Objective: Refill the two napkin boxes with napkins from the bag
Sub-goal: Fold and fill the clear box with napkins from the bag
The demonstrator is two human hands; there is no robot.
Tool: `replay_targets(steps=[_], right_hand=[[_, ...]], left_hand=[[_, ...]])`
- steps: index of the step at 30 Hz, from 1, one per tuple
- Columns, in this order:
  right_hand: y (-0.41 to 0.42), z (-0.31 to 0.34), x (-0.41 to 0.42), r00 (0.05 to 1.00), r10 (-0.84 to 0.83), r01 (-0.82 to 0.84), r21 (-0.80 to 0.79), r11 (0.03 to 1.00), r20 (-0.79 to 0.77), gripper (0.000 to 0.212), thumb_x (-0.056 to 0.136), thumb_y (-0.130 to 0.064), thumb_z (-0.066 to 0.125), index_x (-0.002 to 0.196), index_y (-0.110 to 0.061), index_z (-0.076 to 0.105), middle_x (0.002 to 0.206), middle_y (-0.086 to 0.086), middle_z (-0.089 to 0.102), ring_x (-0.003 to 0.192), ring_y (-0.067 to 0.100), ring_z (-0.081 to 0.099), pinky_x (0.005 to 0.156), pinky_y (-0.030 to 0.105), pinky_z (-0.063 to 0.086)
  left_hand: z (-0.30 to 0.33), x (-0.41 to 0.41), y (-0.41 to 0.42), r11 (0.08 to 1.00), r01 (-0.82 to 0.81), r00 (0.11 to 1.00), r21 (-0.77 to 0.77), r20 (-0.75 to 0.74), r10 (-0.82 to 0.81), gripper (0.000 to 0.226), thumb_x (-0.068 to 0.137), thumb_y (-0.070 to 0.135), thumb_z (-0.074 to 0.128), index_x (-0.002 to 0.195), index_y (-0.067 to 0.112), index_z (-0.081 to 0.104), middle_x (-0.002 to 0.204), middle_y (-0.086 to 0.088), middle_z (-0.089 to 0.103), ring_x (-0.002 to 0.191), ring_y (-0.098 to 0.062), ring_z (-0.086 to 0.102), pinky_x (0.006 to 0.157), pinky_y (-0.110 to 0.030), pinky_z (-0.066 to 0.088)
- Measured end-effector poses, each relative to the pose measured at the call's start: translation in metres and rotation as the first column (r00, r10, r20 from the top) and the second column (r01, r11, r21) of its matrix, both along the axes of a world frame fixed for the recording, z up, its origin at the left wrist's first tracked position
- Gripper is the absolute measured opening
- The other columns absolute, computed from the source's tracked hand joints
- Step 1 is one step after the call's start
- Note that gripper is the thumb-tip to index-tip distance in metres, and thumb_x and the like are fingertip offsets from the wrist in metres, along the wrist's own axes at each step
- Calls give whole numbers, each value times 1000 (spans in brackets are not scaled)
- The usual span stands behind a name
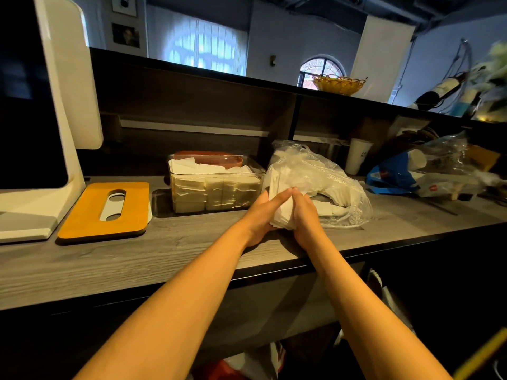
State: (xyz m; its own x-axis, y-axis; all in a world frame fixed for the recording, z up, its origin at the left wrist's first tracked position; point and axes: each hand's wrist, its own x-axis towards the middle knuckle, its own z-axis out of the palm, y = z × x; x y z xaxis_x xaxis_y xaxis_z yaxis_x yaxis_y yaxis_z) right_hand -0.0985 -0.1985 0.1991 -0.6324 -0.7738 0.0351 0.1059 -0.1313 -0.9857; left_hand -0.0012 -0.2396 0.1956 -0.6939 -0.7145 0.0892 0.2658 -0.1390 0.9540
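Two bare forearms reach in from 6 o'clock and meet at frame centre. Left hand (262, 215) and right hand (303, 215) press a stack of white napkins (282, 212) between them, fingers straight, fingertips touching at the top, the stack's lower edge on the counter.

Wood-grain counter (164, 250): runs 9 to 3 o'clock, dark front edge.

White monitor on stand (55, 105): fills the 9–10 o'clock side, screen dark.

Clear plastic bag (323, 182): at 2 o'clock of the hands and just behind them, crumpled, more white napkins inside; the held stack touches its near side.

Clear napkin box (216, 185): at 11 o'clock of the hands, lid off, white napkins packed in upright rows nearly to the rim (loose ones lying skewed on top). A reddish-brown object sits at its far edge; cannot tell what.

Second napkin box with yellow slotted lid (107, 209): at 9 o'clock of the clear box, touching the monitor's base, lid on, white showing through the slot.

Blue-and-clear plastic bag (411, 174): at 3 o'clock, paper cups inside.

White paper cup (356, 156): upright, between the two bags.

Yellow woven basket (338, 85): on the upper shelf, 1 o'clock.
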Motion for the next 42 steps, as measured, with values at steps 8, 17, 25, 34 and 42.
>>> replay_targets(steps=[8, 17, 25, 34, 42], right_hand=[[12, 5, -3, 999, 29, -25, -201, 979, 17, 17, 94, -13, 58, 110, -8, 63, 100, 8, 69, 93, 23, 67, 72, 31, 55], [18, 6, 2, 994, 103, -92, -233, 968, 32, 31, 91, -3, 59, 122, -5, 58, 104, 11, 69, 85, 18, 70, 63, 24, 55], [26, 3, 18, 819, 419, -429, 68, 901, -392, 34, 92, -6, 61, 123, -19, 57, 121, 4, 66, 107, 16, 65, 86, 28, 55], [35, 4, 50, 783, 457, -451, 122, 884, -421, 35, 91, 1, 59, 119, -18, 58, 114, 0, 66, 107, 12, 63, 84, 20, 53], [22, 8, 83, 856, 411, -416, 55, 908, -313, 40, 90, -1, 60, 124, -20, 51, 114, -2, 64, 102, 11, 61, 78, 17, 52]], left_hand=[[-3, 4, -1, 996, -11, 1000, -86, 5, 12, 53, 91, 0, 58, 140, 17, 47, 125, -14, 63, 112, -30, 64, 83, -41, 57], [-4, 22, 0, 851, -488, 870, -193, -34, 492, 47, 87, 15, 72, 130, 15, 53, 120, -7, 63, 109, -22, 63, 89, -45, 57], [-1, 95, -2, 788, -397, 865, -470, 97, 493, 48, 87, 19, 73, 131, 18, 52, 121, 2, 60, 113, -15, 57, 94, -34, 52], [-8, 127, 9, 758, -379, 834, -531, 158, 528, 40, 87, 21, 74, 123, 21, 57, 119, 2, 63, 111, -16, 60, 90, -33, 54], [-3, 128, 16, 696, -561, 723, -448, 143, 676, 53, 89, 14, 69, 136, 15, 47, 130, -5, 57, 117, -20, 54, 92, -33, 48]])
